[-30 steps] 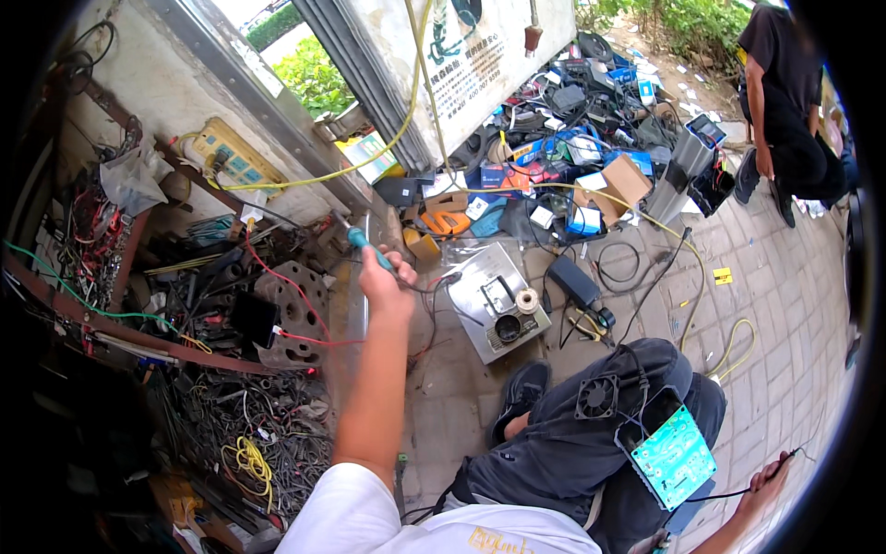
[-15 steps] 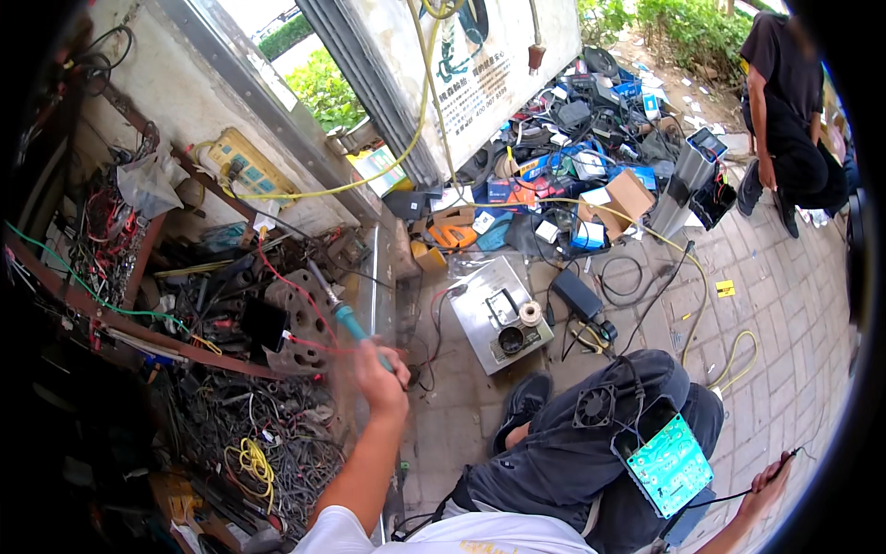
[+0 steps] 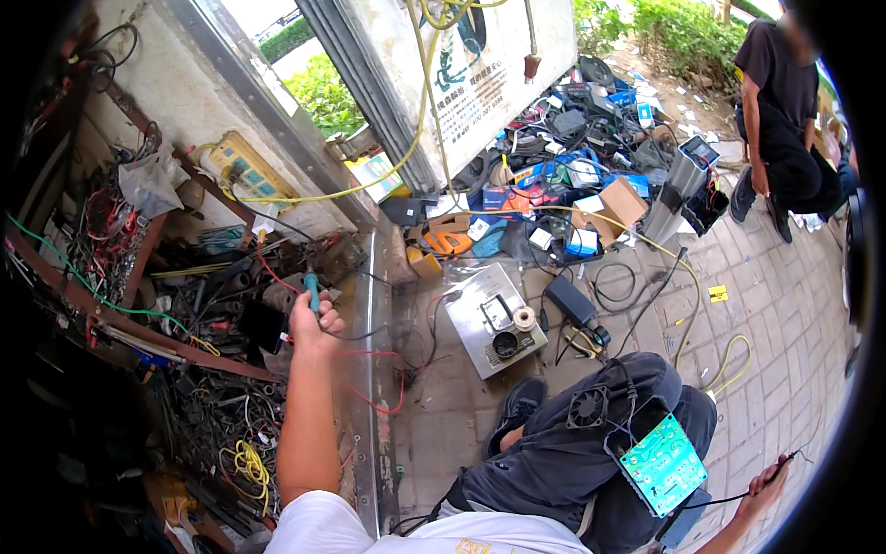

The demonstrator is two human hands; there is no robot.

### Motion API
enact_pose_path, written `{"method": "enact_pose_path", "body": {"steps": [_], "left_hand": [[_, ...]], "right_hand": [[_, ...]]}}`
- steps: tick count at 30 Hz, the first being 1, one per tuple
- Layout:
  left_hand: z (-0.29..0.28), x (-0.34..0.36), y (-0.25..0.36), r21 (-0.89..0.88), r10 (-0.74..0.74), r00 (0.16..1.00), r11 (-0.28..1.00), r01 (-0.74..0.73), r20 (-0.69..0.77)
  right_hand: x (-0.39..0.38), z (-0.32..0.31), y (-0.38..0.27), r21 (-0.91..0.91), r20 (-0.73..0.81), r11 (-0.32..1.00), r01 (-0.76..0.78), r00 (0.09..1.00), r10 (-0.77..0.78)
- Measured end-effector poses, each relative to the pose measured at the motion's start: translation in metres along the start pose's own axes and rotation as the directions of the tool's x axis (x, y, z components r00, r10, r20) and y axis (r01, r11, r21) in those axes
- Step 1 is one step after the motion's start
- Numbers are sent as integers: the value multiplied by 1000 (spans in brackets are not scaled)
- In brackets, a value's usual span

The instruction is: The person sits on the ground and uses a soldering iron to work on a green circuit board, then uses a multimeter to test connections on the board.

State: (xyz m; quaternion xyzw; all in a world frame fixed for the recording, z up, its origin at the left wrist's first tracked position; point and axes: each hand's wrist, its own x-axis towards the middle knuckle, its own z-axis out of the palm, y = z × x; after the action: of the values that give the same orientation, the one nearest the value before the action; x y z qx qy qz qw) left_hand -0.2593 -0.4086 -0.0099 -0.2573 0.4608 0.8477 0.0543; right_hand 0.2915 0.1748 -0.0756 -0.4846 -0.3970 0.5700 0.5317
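My left hand (image 3: pixel 316 328) is closed round a teal-handled soldering iron (image 3: pixel 313 291), its far end pointing into the cluttered shelving at left, beside a black screen device (image 3: pixel 262 325). A red wire (image 3: pixel 388 410) runs near that forearm. My right hand (image 3: pixel 766 482), at the lower right, grips a thin black cable (image 3: pixel 729 499) near its end. A green circuit board (image 3: pixel 663 463) lies on my legs, with a small black fan (image 3: pixel 588 408) wired beside it on my thigh. A metal box (image 3: pixel 471 337), with a spool and small black cup on top, sits on the paving ahead.
Rusty shelves (image 3: pixel 185 343) hold tangled wires and parts. A black power adapter (image 3: pixel 570 300) and loose cables lie on the paving (image 3: pixel 784 323). Beyond them is a pile of discarded electronics (image 3: pixel 568 125) below a hanging white panel (image 3: pixel 489 51). Another person (image 3: pixel 775 120) is at upper right.
My left hand, holding the soldering iron, has swung leftward toward the shelving; the iron dipped, then rose slightly. The red wire now loops lower. My right hand stays about where it was.
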Motion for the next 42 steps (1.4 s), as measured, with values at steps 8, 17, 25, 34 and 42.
{"method": "enact_pose_path", "body": {"steps": [8, 17, 25, 34, 42], "left_hand": [[-3, 26, 26, -14, -98, 995, 995, 99, 8], [-24, 55, 18, 175, -87, 996, 980, 92, -35], [4, 45, -21, 389, 96, 995, 918, -79, -24], [45, -72, -77, 374, 473, 125, -481, -793, 872], [138, -332, -231, 341, -454, 45, 595, -728, 890]], "right_hand": [[8, -9, -1, -4, 19, 999, 35, 999, -34], [-4, -5, -3, 2, 12, 1000, 13, 1000, -13], [-21, -6, -17, -182, -268, 981, -74, 963, 23], [-52, 39, -24, -114, 6, 993, 25, 1000, -25], [-196, 55, -8, -233, 601, 935, 267, 795, -77]]}}
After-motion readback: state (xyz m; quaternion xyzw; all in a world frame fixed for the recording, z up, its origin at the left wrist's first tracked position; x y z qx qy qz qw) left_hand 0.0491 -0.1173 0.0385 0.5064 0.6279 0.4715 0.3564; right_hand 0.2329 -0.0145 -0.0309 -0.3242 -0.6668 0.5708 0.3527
